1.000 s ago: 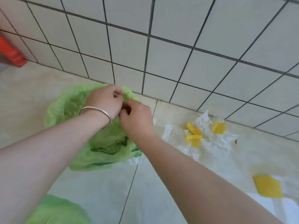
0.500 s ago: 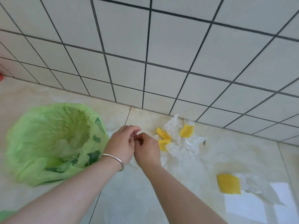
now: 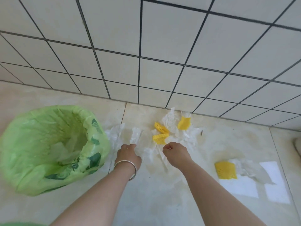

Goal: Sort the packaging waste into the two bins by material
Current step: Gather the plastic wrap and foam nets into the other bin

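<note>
Left hand (image 3: 128, 153): bracelet (image 3: 126, 165) on wrist, fingertips down on the clear wrap (image 3: 135, 136), grip hidden
Right hand (image 3: 175, 152): fingers curled, pinching crumpled wrap just below the yellow foam nets (image 3: 160, 133)
Green-lined bin (image 3: 48, 144): left of both hands, mouth open
Lone net (image 3: 225, 172): right of the right hand, well apart
Wall tiles (image 3: 162, 46): behind the pile
</note>
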A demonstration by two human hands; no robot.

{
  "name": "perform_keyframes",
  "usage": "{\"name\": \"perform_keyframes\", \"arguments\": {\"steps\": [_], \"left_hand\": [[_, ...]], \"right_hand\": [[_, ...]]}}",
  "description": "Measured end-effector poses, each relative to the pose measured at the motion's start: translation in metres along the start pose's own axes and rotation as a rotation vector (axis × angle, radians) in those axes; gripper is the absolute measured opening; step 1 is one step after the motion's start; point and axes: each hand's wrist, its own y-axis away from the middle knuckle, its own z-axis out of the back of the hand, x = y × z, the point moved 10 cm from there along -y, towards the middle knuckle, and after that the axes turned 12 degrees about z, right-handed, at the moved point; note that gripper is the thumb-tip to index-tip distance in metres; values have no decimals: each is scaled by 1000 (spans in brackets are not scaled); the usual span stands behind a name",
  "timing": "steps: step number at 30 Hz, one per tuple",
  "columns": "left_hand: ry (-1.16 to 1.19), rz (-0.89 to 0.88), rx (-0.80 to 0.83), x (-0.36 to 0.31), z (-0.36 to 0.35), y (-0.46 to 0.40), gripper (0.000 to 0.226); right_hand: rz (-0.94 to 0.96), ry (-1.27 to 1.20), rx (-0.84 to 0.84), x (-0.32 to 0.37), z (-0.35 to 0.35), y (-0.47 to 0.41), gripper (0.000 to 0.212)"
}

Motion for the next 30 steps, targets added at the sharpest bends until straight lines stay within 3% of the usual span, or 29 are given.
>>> {"name": "perform_keyframes", "arguments": {"steps": [7, 10, 16, 20, 23, 27, 30], "left_hand": [[-92, 68, -52, 17, -7, -46, 56], [-75, 142, -42, 40, -18, -62, 68], [-248, 104, -189, 58, -22, -86, 83], [-233, 75, -248, 65, -18, -95, 75], [48, 35, -249, 70, -19, -95, 65], [181, 75, -344, 85, -17, -91, 44], [59, 64, -424, 92, -18, -90, 17]], "right_hand": [[227, 191, -34, 4, -52, -25, 34], [340, 309, -102, 15, -64, -43, 42], [373, 492, -25, 21, -105, -91, 59], [339, 560, 57, 10, -132, -110, 70], [361, 581, 4, 8, -146, -111, 72], [421, 502, -62, 5, -158, -104, 39], [436, 491, -25, 0, -168, -98, 30]]}}
